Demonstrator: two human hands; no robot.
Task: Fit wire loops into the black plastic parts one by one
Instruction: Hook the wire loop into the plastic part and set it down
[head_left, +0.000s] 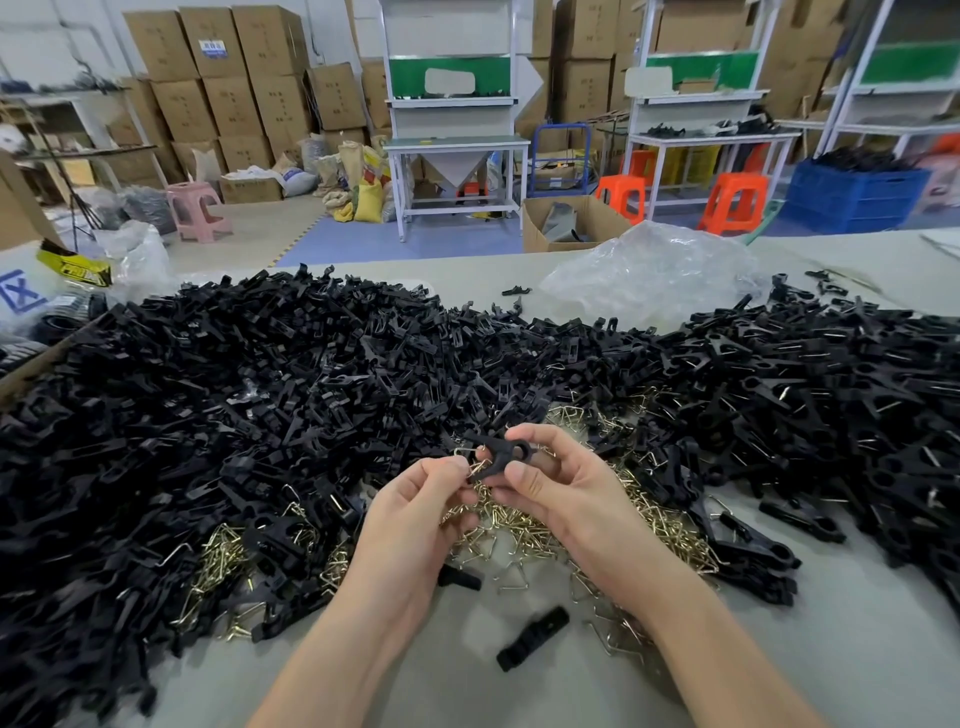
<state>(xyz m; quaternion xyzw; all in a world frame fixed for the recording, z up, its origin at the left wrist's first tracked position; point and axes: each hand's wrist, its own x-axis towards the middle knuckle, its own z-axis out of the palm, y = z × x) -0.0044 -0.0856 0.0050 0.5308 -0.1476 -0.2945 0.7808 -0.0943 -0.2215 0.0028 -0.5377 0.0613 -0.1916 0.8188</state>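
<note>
Just above the brassy wire-loop heap (524, 525), right hand (561, 488) gripped a black plastic part (501, 453), left hand (415, 514) pinched a thin wire loop (474, 469); misaligned, it could spring away.

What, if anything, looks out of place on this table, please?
Nothing looks damaged. Only strays: a lone black part lies on the table nearest the person, and a second black part sits beyond the heap, near the clear plastic bag.

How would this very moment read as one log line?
step: fitting wire loop into black plastic part | left hand: pinches loop | right hand: holds part
</note>
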